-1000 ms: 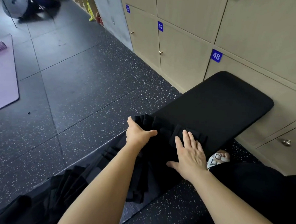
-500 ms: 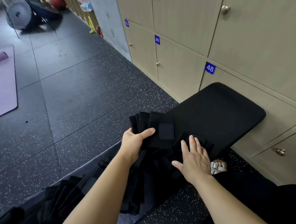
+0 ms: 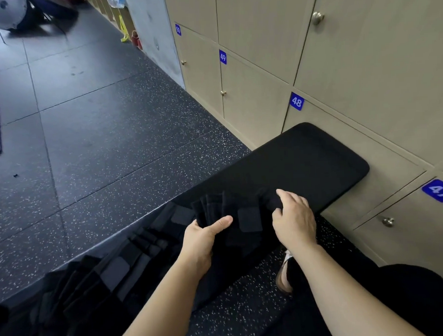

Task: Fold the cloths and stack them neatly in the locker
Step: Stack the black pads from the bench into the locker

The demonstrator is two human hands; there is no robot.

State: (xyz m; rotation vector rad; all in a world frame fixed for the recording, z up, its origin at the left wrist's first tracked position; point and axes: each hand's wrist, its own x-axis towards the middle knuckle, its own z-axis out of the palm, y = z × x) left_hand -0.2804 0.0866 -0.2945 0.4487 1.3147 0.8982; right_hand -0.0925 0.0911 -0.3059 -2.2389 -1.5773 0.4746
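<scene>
Now both hands work one bundle of black cloths point(image 3: 246, 218) lying on the single black padded bench point(image 3: 304, 158): the left hand point(image 3: 203, 235) grips its left edge, thumb on top, the right hand point(image 3: 293, 215) pinches its right side with curled fingers; four blue number plates point(image 3: 296, 101) mark the closed lockers point(image 3: 253, 102) beside

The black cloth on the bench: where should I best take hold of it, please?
Probably its side edges, from both sides: the cloth lies on the bench with layered folds fanning at the left, where the left hand pinches them; the right hand grips the right edge.
</scene>
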